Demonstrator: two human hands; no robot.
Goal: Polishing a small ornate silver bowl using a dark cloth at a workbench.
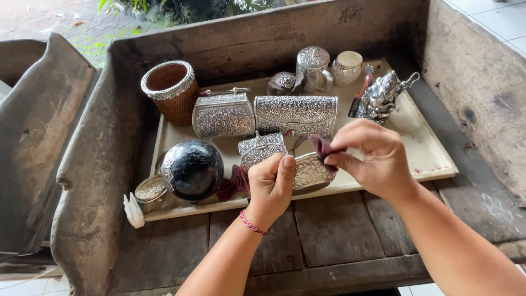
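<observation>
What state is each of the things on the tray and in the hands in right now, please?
left hand: closed on the oval silver piece.
right hand: pinching the dark red cloth.
oval silver piece: held, tilted above the tray edge.
dark red cloth: pressed to the piece's rim.
woven basket: upright, open-topped.
two silver clutches: standing, shut.
lidded silver jars: upright, lids on.
black round pot: lying on its side.
tray: flat on the wooden bench.

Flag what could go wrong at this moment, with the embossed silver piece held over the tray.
The left hand grips the oval silver piece only at one end while the right hand rubs it with a dark red cloth; it could slip and drop onto the tray. The small silver purse stands close behind the hands and might get knocked over.
</observation>
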